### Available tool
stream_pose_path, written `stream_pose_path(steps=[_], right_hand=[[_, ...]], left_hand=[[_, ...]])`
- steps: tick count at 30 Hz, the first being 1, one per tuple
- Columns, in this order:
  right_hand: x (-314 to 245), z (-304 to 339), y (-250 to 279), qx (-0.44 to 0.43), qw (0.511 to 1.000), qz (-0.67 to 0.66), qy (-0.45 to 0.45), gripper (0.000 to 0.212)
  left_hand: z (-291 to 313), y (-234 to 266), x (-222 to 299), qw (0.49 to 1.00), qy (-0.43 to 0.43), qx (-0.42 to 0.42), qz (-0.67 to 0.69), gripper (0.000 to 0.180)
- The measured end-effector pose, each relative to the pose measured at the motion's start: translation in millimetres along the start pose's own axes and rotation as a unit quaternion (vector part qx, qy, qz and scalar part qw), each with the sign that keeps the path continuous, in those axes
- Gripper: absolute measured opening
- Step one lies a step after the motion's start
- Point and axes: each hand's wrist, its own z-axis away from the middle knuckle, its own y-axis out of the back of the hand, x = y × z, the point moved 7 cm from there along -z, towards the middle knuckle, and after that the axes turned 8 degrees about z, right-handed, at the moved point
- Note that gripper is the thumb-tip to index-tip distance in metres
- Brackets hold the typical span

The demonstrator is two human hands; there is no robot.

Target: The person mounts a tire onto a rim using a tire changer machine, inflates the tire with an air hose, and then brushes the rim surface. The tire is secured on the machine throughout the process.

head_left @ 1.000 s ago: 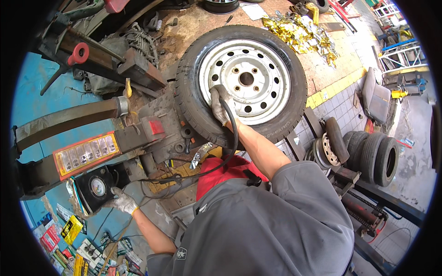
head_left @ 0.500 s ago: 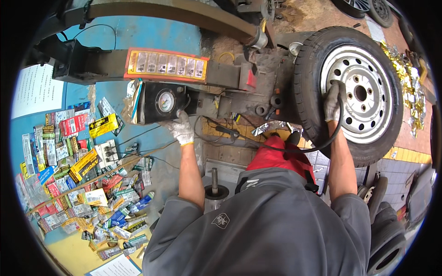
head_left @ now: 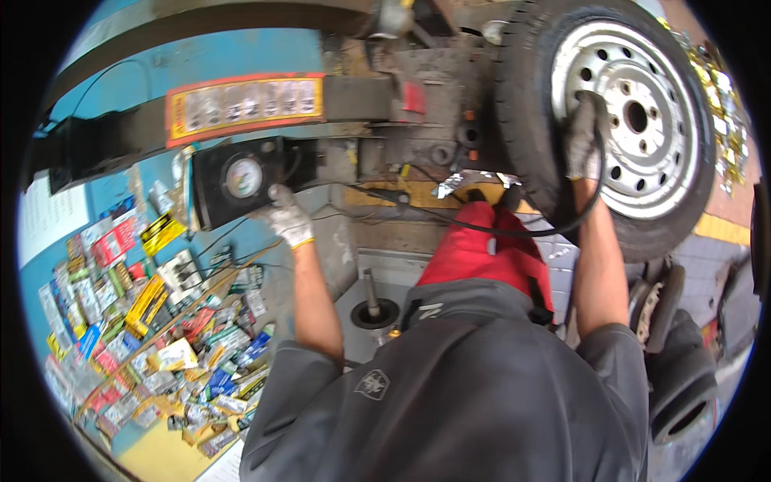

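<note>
My left hand (head_left: 289,218), in a pale work glove, is closed at the lower right corner of a black gauge box (head_left: 213,213). The box carries a round white dial (head_left: 243,177); blur hides exactly what the fingertips touch. My right hand (head_left: 584,140), gloved and soiled dark at the fingers, is closed around the end of a black air hose (head_left: 522,234) against the steel rim. The white wheel rim (head_left: 660,173) sits inside a black tyre (head_left: 522,104), which stands to the right. Glove and fingers hide the hose end and the valve.
A dark machine arm with a red-bordered label (head_left: 245,108) runs above the gauge box. Colourful stickers (head_left: 148,301) cover the blue wall panel at left. Loose tyres (head_left: 683,386) stand at lower right. A metal post (head_left: 371,293) rises near my left elbow.
The view has shifted, so the gauge box and my left hand appear further left and the wheel higher. Both hands keep their places, left at the box and right on the hose end.
</note>
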Motion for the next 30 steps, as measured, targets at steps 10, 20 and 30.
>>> stream_pose_path(steps=[10, 20, 30], right_hand=[[-7.2, 5.3, -2.5, -0.013, 0.999, -0.031, -0.028, 0.037], [-21.7, 11.2, 9.2, -0.028, 0.99, -0.051, -0.13, 0.028], [-57.1, 22.9, 32.6, -0.163, 0.985, 0.055, -0.024, 0.034]], left_hand=[[52.1, 7.4, -5.0, 0.979, 0.136, -0.152, -0.012, 0.096], [217.2, -224.4, 31.3, 0.858, -0.178, -0.478, 0.058, 0.038], [220.9, -398.5, -35.1, 0.829, -0.188, -0.515, -0.109, 0.042]])
